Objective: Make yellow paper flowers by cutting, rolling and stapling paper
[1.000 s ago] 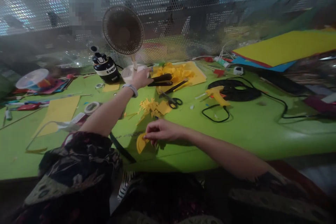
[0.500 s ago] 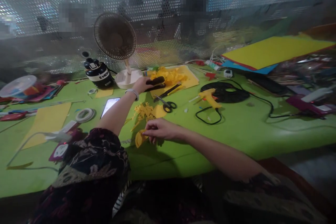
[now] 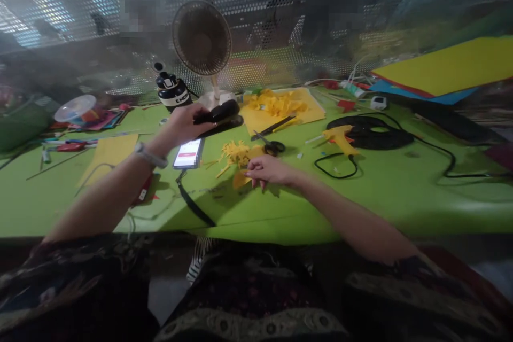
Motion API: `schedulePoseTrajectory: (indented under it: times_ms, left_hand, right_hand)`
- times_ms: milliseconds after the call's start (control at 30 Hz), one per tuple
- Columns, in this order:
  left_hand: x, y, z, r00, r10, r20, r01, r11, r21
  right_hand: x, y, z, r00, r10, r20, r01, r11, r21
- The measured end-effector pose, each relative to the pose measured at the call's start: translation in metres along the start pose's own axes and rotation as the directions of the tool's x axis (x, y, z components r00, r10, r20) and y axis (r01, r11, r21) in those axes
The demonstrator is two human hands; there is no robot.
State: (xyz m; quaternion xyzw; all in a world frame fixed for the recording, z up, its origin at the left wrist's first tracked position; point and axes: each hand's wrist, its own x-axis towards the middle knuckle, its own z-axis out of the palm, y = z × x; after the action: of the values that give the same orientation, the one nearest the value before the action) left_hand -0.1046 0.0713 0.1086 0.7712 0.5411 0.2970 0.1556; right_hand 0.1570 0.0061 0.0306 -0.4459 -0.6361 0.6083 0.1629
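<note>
My left hand [image 3: 182,125] is wrapped around the rear end of a black stapler [image 3: 222,113], just in front of the fan's base. Between the fingertips of my right hand [image 3: 270,170] is a small curved piece of yellow paper [image 3: 241,178]. Beside that piece lies a heap of fringed yellow paper strips [image 3: 235,153]. Black-handled scissors [image 3: 274,146] rest just behind my right hand. A phone with a lit screen [image 3: 187,154] lies below the stapler, its dark strap [image 3: 194,204] trailing toward the table's front edge.
A yellow sheet [image 3: 256,124] carries crumpled yellow paper pieces [image 3: 276,104]. Rightward lie a yellow glue gun [image 3: 340,138] and a flat black ring [image 3: 371,136]. A fan [image 3: 202,38] and a dark bottle [image 3: 173,93] stand at the back, before a perforated screen.
My left hand has drawn the stapler leftward, away from the yellow sheet, uncovering the phone. My right hand still pinches the paper piece. The whole view has shifted.
</note>
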Motion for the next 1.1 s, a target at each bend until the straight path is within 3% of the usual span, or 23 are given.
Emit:
schedulePoseTrajectory:
  times_ms: [133, 267, 400, 600, 833, 1100]
  left_hand:
    - [-0.073, -0.008, -0.007, 0.994, -0.068, 0.087, 0.067, 0.998, 0.023]
    - [-0.108, -0.018, 0.002, 0.987, -0.038, 0.159, 0.045, 0.998, -0.042]
    - [-0.113, -0.019, 0.014, 0.975, 0.035, 0.221, -0.026, 0.999, -0.044]
    - [-0.11, -0.019, 0.027, 0.96, 0.091, 0.264, -0.09, 0.996, -0.015]
    - [-0.112, -0.012, 0.032, 0.962, 0.082, 0.259, -0.092, 0.995, 0.026]
    - [-0.116, -0.011, 0.036, 0.96, 0.084, 0.266, -0.101, 0.994, 0.051]
  right_hand:
    - [-0.001, -0.004, -0.008, 0.999, 0.017, -0.035, -0.016, 1.0, 0.022]
    - [0.0, -0.012, -0.012, 0.988, 0.079, -0.129, -0.077, 0.997, 0.018]
    - [-0.003, -0.022, -0.012, 0.966, 0.08, -0.244, -0.073, 0.997, 0.036]
    - [-0.011, -0.024, -0.004, 0.949, 0.068, -0.309, -0.055, 0.997, 0.049]
    - [-0.011, -0.016, 0.009, 0.935, 0.036, -0.352, -0.002, 0.995, 0.096]
    - [-0.019, -0.013, 0.007, 0.918, 0.058, -0.392, 0.003, 0.988, 0.153]
